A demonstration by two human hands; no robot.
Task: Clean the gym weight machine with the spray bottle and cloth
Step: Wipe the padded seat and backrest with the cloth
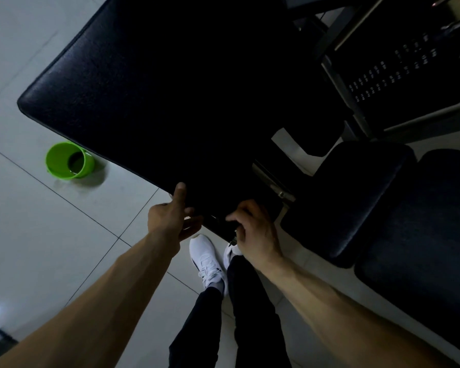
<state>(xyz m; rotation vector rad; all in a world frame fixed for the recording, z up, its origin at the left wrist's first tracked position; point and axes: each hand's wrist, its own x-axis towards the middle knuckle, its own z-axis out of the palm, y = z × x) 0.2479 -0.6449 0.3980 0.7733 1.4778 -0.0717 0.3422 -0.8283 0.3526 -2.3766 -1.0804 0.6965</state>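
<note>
A large black padded bench pad (157,88) of the weight machine fills the middle of the head view. My left hand (173,219) grips the pad's near edge, thumb on top and fingers underneath. My right hand (250,229) is curled round a dark part (221,225) at the pad's near corner, under the pad; what that part is stays too dark to tell. No spray bottle or cloth shows in view.
A green bucket (69,160) with liquid stands on the tiled floor (37,235) to the left. Two more black pads (356,203) lie at the right. The weight stack (393,73) with its frame rises at the upper right. My white shoes (207,261) stand below the pad.
</note>
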